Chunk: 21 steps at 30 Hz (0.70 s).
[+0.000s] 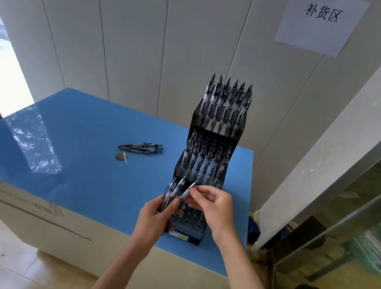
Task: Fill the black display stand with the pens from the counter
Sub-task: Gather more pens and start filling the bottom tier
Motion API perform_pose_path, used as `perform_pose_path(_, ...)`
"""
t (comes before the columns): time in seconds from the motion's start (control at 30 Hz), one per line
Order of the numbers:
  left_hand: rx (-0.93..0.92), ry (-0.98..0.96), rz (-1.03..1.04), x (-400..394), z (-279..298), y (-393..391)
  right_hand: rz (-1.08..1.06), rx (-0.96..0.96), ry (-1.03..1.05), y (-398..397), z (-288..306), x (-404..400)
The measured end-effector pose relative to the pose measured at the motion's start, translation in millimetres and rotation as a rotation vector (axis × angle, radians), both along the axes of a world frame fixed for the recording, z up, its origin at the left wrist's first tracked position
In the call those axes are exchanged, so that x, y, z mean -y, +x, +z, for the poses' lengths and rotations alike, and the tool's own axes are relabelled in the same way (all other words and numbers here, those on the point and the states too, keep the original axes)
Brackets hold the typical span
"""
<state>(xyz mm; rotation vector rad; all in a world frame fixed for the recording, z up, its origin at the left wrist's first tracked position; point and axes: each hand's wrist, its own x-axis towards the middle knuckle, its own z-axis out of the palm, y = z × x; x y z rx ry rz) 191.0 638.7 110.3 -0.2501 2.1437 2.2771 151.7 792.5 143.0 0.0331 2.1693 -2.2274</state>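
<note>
I see a glossy blue counter top (77, 150) on a white cabinet, set against a pale panelled wall. Toward its right side stands the black three-tier plastic display stand (215, 133), stepping up from near to far. The far, top tier and the middle tier are filled with upright clear-barrelled pens with black caps. The near, bottom tier shows rows of open round holes on its right side.

My left hand (156, 216) curls around a small bundle of clear-and-black pens (172, 194), held roughly upright at the near left corner of the stand. My right hand (214, 206) pinches a single clear-and-black pen (187, 192) between thumb and fingertips; it slants up to the right, just above the bottom tier, and its lower end meets the bundle.

Left of the stand, well apart from it, a loose pile of the same pens (142, 147) lies flat on the counter, tips pointing left. Just near of that pile rests a small round metallic object (121, 157); I cannot tell what it is.

On the wall at far right hangs a white paper sign with black Chinese characters (322, 21).
</note>
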Motion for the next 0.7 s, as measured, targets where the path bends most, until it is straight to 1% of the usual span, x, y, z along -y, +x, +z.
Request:
perform_pose_path(0.07, 0.007, -0.044, 0.075, 4, 0, 1, -0.049, 0.001, -0.034, -2, -2, -7)
perform_pose_path(0.13, 0.018, -0.071, 0.186, 12, -3, 2, -0.11, -0.035, 0.017, -4, -5, -16)
perform_pose_path(0.2, 0.012, -0.13, 0.25, 21, -6, 2, -0.168, -0.124, 0.185, -7, -11, -24)
perform_pose_path(0.27, 0.011, -0.19, 0.262, 27, -8, 0, -0.198, -0.225, 0.39, -8, -19, -27)
perform_pose_path(0.37, 0.036, -0.14, 0.216, 29, -10, -4, -0.187, -0.334, 0.597, -6, -26, -26)
perform_pose_path(0.5, 0.033, -0.082, 0.182, 30, -14, -5, -0.185, -0.404, 0.68, -4, -29, -19)
perform_pose_path(0.7, -0.011, -0.054, 0.17, 31, -15, 1, -0.158, -0.424, 0.739, -2, -33, -11)
